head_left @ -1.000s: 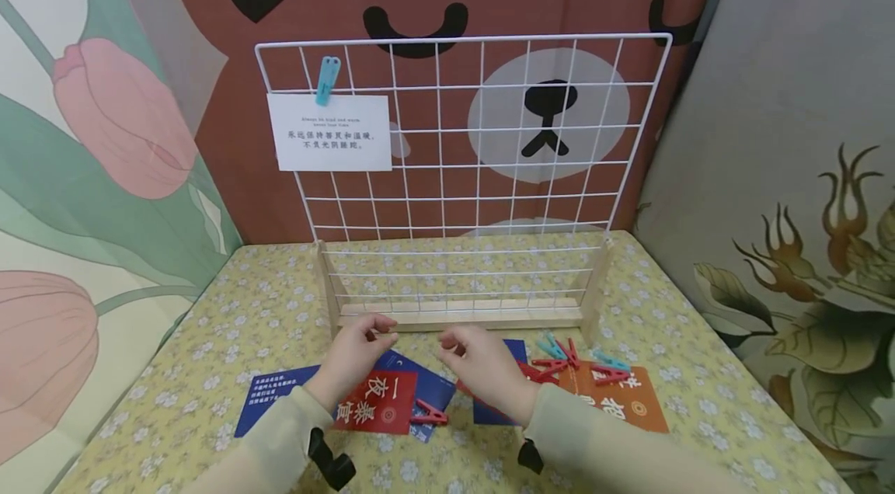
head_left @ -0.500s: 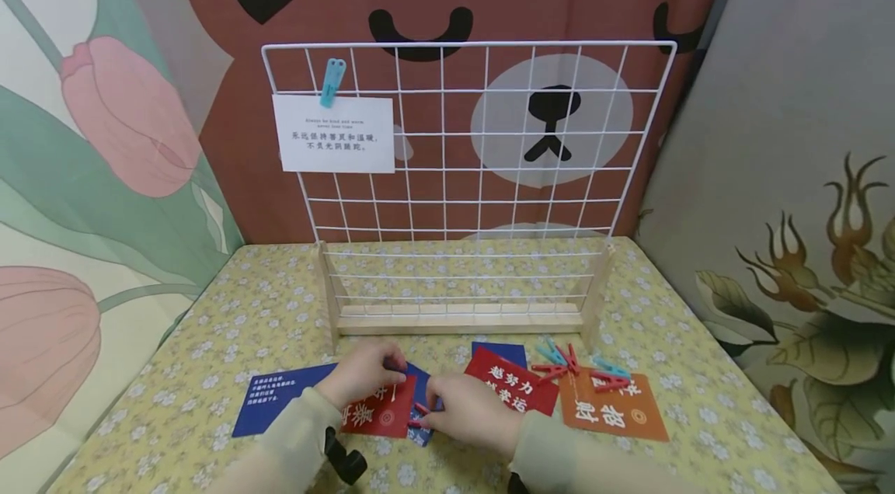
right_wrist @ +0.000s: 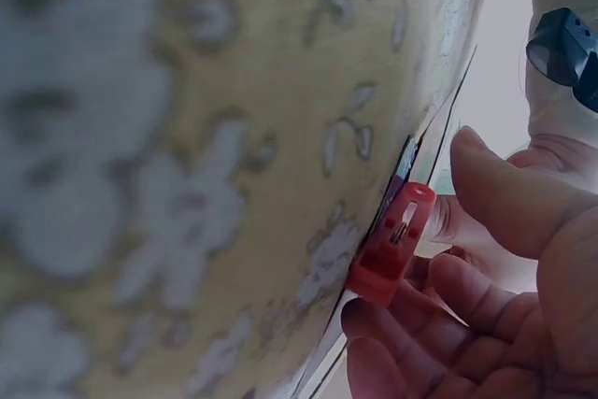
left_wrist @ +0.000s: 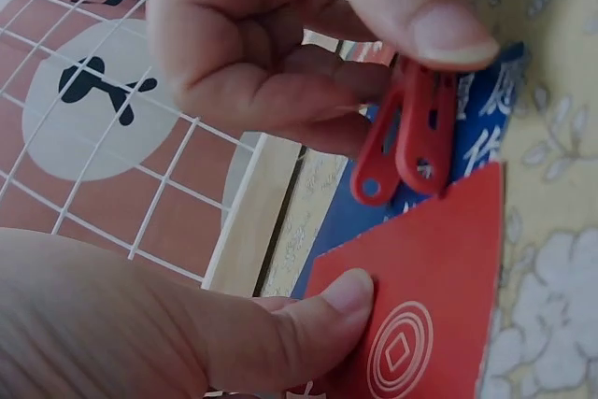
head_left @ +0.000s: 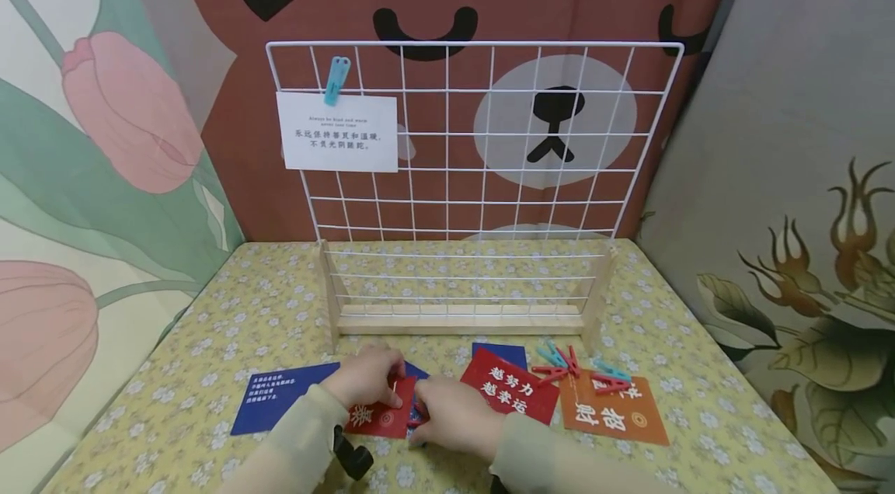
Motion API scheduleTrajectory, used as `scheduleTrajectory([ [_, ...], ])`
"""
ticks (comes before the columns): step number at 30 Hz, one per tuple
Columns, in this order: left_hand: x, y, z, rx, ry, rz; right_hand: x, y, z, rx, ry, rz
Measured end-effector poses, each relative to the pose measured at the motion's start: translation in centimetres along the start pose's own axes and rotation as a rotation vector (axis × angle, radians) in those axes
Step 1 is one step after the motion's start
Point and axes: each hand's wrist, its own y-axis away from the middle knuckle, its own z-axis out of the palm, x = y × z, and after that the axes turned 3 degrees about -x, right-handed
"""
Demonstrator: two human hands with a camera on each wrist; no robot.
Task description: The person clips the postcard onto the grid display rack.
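My left hand (head_left: 370, 376) pinches the red card (head_left: 377, 420), its thumb lying on the card near the printed coin mark. In the left wrist view this red card (left_wrist: 411, 296) overlaps a blue card (left_wrist: 486, 109). My right hand (head_left: 454, 415) is just right of the card's edge, its fingers around a red clothespin (left_wrist: 411, 142). From the right wrist, the fingertips touch the clothespin (right_wrist: 392, 245) while the thumb appears apart from it. The head view shows the right hand covering most of this clothespin.
A white wire grid (head_left: 447, 133) on a wooden stand (head_left: 461, 323) holds a white card (head_left: 339, 138) under a blue clothespin (head_left: 337, 81). Rightward lie another red card (head_left: 506, 385), an orange card (head_left: 615, 416) and several clothespins (head_left: 559, 362). A blue card (head_left: 269, 401) lies left.
Both hands have come down from above the cards. The left has taken hold of the red card. My right has moved left and down to the red clothespin, uncovering the other red card.
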Motion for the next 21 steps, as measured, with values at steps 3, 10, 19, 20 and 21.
scheduleTrajectory([
  [3,0.09,-0.06,-0.01,-0.006,-0.005,-0.015,-0.4,-0.38,0.11,-0.005,0.038,-0.012],
  [10,0.11,-0.4,-0.03,-0.017,-0.016,0.0,-0.87,-0.66,0.15,-0.023,0.103,-0.009],
  [19,0.28,-0.18,-0.42,-0.029,-0.022,0.032,-0.99,-0.96,0.12,-0.023,0.081,-0.01],
  [20,0.34,-0.17,-0.48,-0.03,-0.025,0.035,-1.0,-0.98,0.14,-0.021,0.083,-0.006],
  [21,0.41,-0.17,-0.51,-0.031,-0.028,0.035,-1.02,-0.98,0.15,-0.017,0.084,-0.001],
])
